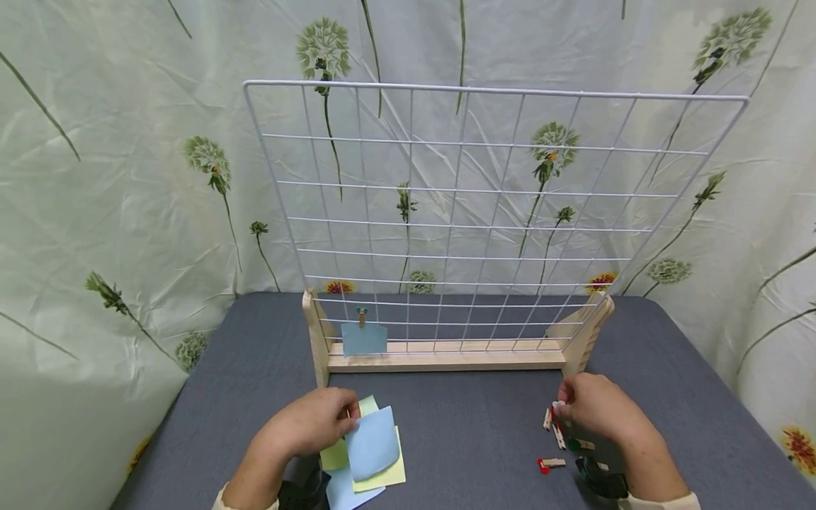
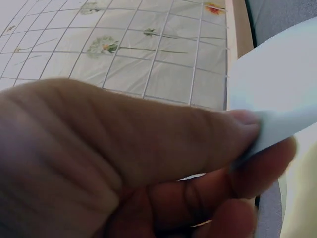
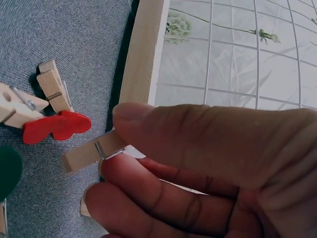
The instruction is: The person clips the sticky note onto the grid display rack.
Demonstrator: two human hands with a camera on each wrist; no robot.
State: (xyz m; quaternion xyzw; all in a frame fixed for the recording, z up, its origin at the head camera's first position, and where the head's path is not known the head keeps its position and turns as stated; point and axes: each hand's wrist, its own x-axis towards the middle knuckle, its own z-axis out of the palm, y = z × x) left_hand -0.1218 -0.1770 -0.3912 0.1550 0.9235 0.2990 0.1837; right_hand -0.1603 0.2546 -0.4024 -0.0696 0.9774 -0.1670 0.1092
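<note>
My left hand (image 1: 315, 423) pinches a light blue paper note (image 1: 374, 446) by its upper left corner, between thumb and finger. Under that note lie yellow-green notes (image 1: 392, 476) and another blue note (image 1: 344, 489) on the table. In the right wrist view, thumb and fingertips of my right hand (image 1: 596, 404) grip a small wooden clothespin (image 3: 81, 156) by one end; a bit of white shows beside its gripped end. Several more clothespins lie close by, some with red heart-like decorations (image 3: 59, 126), one with a green piece (image 3: 9, 171).
A white wire grid (image 1: 446, 190) stands in a wooden base (image 1: 446, 365) across the dark table (image 1: 459, 439). On its lower left, a clothespin (image 1: 362, 317) holds a blue note (image 1: 365, 340). Behind hangs a flower-printed cloth (image 1: 159, 85).
</note>
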